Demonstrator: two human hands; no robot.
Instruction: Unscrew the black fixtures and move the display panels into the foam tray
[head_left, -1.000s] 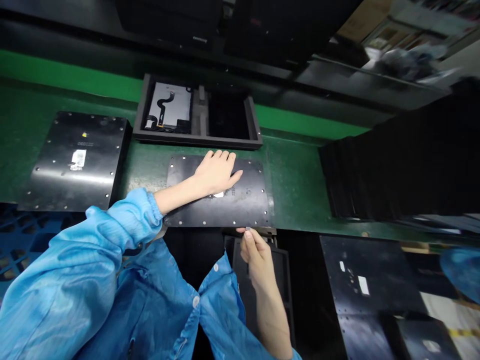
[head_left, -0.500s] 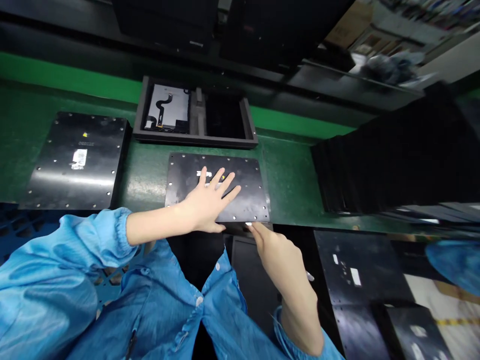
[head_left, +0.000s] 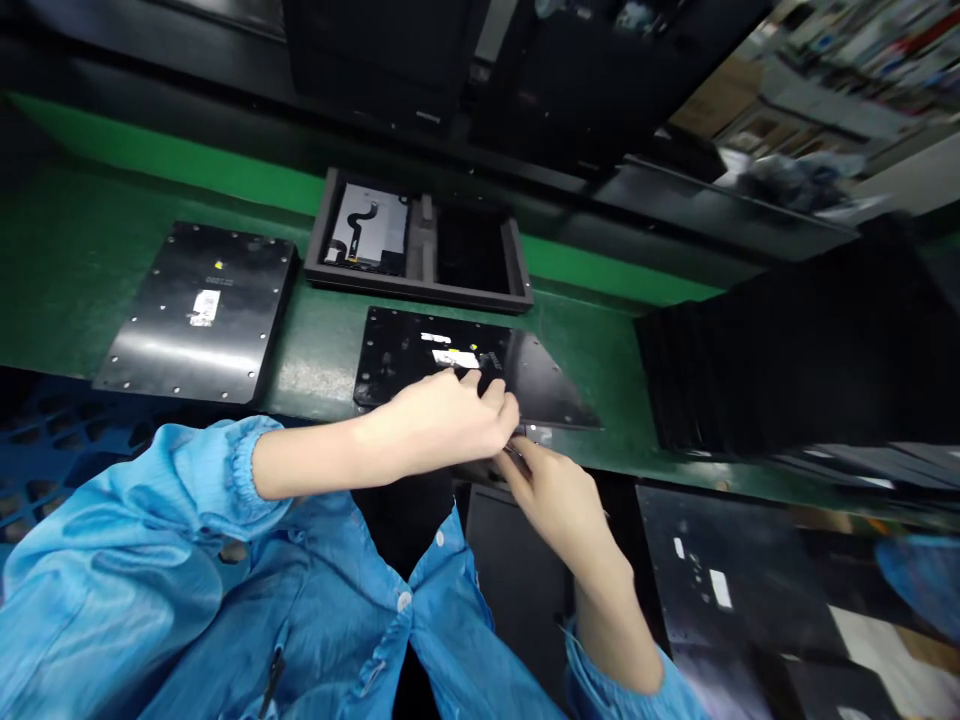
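- Found mid-frame on the green bench [head_left: 574, 330], just below the grey tray [head_left: 427, 291] and right of a black box [head_left: 184, 345]: the black panel [head_left: 397, 355]. Lying immediately above the fingers, lengthwise from left to right.
- Nearer to its middle with the left hand [head_left: 461, 420], laid over the lower edge, fingers bent and close together; gripping or merely pressing, impossible to tell.
- At the panel's lower edge, further right, with the right hand [head_left: 555, 490], thumb and forefinger drawn close beneath the left fingers; partly covered, so hard to say whether pinching anything.
- Seemingly bent upward at the lower-right corner.
- Black, glossy, dotted with holes along the edges; marked with white stickers [head_left: 454, 358] near the centre; paler with sheen toward the right.
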